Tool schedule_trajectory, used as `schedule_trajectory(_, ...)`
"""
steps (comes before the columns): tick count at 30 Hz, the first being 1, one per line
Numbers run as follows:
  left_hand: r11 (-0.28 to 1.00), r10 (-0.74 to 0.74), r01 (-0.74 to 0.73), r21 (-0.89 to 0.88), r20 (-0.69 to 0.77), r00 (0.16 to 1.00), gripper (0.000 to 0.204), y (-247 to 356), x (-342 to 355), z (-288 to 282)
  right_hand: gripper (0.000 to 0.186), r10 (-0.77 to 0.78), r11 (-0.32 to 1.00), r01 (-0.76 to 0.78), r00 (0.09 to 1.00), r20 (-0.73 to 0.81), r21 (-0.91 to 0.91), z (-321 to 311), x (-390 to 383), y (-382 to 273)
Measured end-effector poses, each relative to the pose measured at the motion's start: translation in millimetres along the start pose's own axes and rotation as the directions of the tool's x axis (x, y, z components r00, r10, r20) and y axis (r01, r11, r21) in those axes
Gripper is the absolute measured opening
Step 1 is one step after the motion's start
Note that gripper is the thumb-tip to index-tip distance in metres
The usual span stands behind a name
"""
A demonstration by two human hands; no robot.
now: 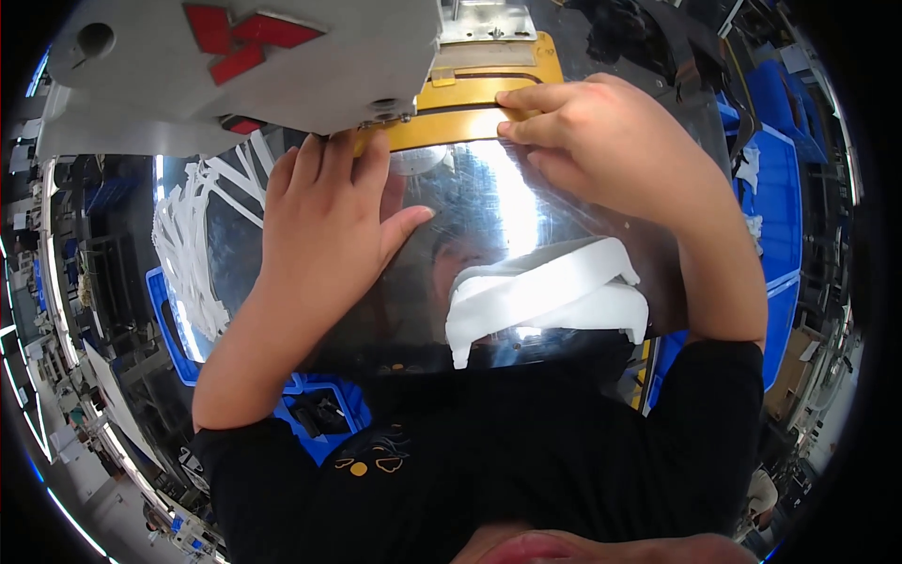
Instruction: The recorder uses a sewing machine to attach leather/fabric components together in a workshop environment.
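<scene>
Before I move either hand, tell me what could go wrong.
Your left hand has fingertips that look close to the grey machine head and could get pinched.
Your right hand touches the yellow plate mainly with fingertips, so it might slip.
The white curved pieces, stacked near the tabletop's edge, might get knocked off.

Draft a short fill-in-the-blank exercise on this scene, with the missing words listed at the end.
1. The left hand has fingertips on the flat yellow plate, and so does the ____ hand.
2. The emblem on the grey machine head is coloured ____.
3. The tangle of thin strips lies toward the ____ side of the picture.
4. The thick curved pieces between the plate and the black shirt are coloured ____.

Missing words: right; red; left; white.
</scene>
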State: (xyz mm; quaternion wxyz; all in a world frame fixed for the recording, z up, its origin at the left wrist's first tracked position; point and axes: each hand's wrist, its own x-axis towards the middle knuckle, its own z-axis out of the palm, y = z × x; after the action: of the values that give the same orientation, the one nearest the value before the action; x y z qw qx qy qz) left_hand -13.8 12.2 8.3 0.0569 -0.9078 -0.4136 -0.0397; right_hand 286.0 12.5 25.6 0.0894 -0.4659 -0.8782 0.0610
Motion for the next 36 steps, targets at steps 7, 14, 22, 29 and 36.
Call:
schedule_trajectory(7, 0.994, -0.040, 0.036, -0.101, -0.033, 0.999, 0.076, -2, -1, 15, 0.023, -0.036, 0.998, 0.034, 0.999, -0.030, -0.050, 4, -2, 3)
schedule_trajectory(14, 0.992, -0.006, 0.001, -0.129, -0.044, 0.999, 0.078, -7, 0, 21, 0.025, -0.031, 0.998, 0.027, 0.997, -0.069, -0.055, 12, 0, -2)
schedule_trajectory(22, 0.979, -0.016, 0.010, -0.202, -0.028, 0.999, 0.078, -6, 0, 22, 0.028, -0.094, 0.993, 0.089, 0.993, -0.073, -0.076, 24, 5, -6)
schedule_trajectory(29, 0.984, -0.007, 0.002, -0.177, -0.027, 1.000, 0.079, -7, -3, 23, 0.036, -0.179, 0.984, 0.177, 0.979, -0.099, -0.034, 28, 10, -13)
schedule_trajectory(36, 0.980, -0.018, 0.014, -0.199, -0.021, 1.000, 0.083, -7, 0, 22, 0.039, -0.217, 0.975, 0.212, 0.973, -0.082, -0.064, 36, 11, -16)
